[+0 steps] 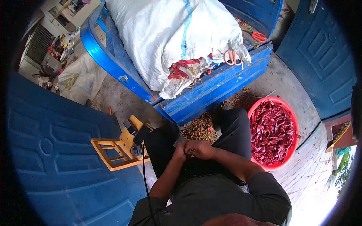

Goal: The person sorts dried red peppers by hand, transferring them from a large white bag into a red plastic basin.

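My left hand [181,150] and right hand [201,149] curl together, holding what I cannot tell; I should keep them low and steady, the red basin [273,99] just right of them.

The concrete floor [290,79] bears a blue cart [213,90], a red basin [274,98] of dried chillies, a wooden stool [113,150] and chilli scraps [200,128]; a white sack [169,34] and orange scissors [233,56] lie on the cart.

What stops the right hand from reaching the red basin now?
Probably nothing, so yes: the red basin sits open beside the right leg, with no object between it and the right hand.
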{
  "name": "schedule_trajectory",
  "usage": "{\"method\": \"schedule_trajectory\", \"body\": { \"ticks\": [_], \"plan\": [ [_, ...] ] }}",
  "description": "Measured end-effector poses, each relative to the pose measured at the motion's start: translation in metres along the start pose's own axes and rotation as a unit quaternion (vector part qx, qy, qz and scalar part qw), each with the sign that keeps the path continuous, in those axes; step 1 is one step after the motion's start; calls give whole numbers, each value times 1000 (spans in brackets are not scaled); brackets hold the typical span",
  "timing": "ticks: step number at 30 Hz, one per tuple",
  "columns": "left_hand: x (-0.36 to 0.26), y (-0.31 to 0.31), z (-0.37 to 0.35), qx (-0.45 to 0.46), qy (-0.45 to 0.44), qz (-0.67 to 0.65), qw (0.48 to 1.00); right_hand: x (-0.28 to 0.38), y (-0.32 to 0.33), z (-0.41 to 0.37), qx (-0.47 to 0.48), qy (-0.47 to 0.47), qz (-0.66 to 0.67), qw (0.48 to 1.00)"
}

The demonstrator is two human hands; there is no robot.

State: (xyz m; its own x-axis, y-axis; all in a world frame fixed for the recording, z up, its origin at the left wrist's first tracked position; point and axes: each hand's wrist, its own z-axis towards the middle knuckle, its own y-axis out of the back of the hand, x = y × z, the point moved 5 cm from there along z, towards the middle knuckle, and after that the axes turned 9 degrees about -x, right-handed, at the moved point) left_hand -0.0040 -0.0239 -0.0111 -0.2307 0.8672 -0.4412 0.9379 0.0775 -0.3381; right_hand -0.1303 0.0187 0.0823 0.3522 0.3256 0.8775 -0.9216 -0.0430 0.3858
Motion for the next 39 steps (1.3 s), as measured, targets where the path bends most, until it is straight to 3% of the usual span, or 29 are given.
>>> {"method": "schedule_trajectory", "body": {
  "ticks": [6, 8, 10, 13, 17, 19, 27, 30, 32, 33, 34, 36, 39],
  "plan": [
    [19, 9, 26, 35, 28, 56, 997, -11, 1, 0, 15, -43, -46, 998],
    [19, 0, 22, 40, 19, 79, 996, -23, 2, -4, -42, -89, -116, 988],
    [16, -5, 19, -30, 33, 105, 994, -32, 4, -5, -60, -118, -130, 983],
    [14, -5, 26, 20, 20, 142, 989, -37, 7, -7, -112, -161, -166, 966],
    [14, -8, 33, 8, 18, 106, 994, -46, 8, -6, -176, -205, -199, 942],
    [4, -14, 16, 65, 2, 155, 986, -52, 6, -8, -202, -203, -180, 941],
    [13, 5, 49, 48, 3, 143, 989, -47, 20, 2, -250, -218, -218, 918],
    [18, 8, 53, 14, -3, 136, 991, -48, 15, 8, -215, -157, -241, 933],
    [15, 12, 47, -13, -9, 119, 993, -74, 5, 2, -225, -213, -118, 944],
    [12, 10, 44, 1, -16, 112, 994, -85, 1, 2, -237, -289, 57, 926],
    [9, 8, 41, 15, -22, 105, 994, -87, 1, 1, -237, -295, 59, 924],
    [7, 4, 36, 20, -18, 97, 995, -96, -1, -1, -215, -348, 203, 890],
    [3, 0, 37, 15, -23, 80, 996, -109, -3, -5, -196, -374, 132, 897]
  ]
}}
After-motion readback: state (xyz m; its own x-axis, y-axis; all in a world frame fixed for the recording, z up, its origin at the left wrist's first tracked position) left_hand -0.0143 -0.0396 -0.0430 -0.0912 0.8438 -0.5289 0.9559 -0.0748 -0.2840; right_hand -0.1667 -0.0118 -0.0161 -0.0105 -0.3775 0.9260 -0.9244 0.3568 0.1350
